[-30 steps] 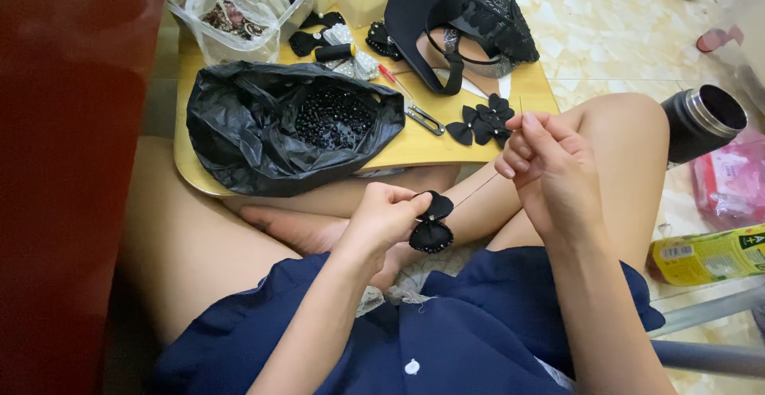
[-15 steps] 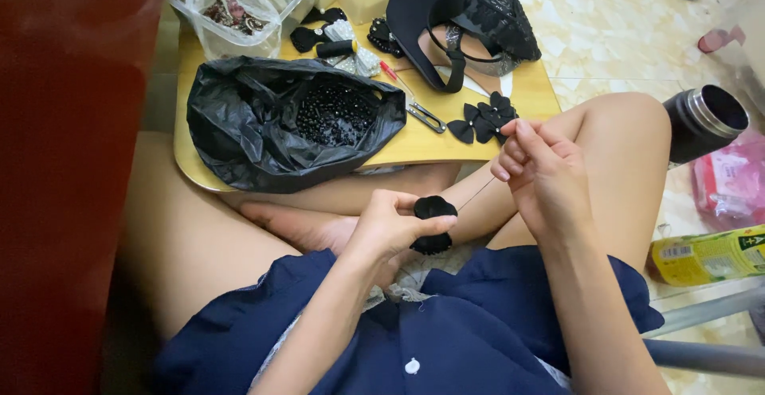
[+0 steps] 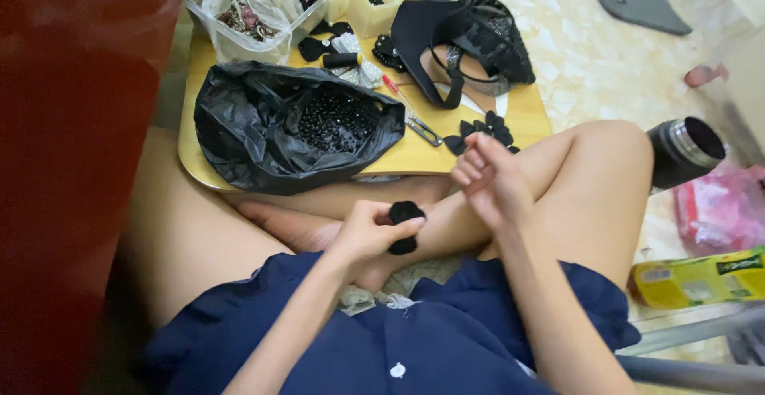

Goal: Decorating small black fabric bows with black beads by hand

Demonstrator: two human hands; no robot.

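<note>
Just below the yellow wooden tray [image 3: 522, 116], the left hand [image 3: 368, 234] pinches a small black fabric flower [image 3: 405, 224], seemingly light, soft and crushable, best held at its edge, while the right hand [image 3: 490, 181] is closed, apparently on a thread too fine to see.

Black fabric piece [image 3: 405, 226] half inside left hand [image 3: 368, 235]

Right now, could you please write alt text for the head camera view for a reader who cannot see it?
A seated person's left hand pinches a small black fabric flower while the right hand is closed beside it. Ahead, a low yellow wooden tray table carries an open black plastic bag of black beads and a black strappy sandal.
</note>
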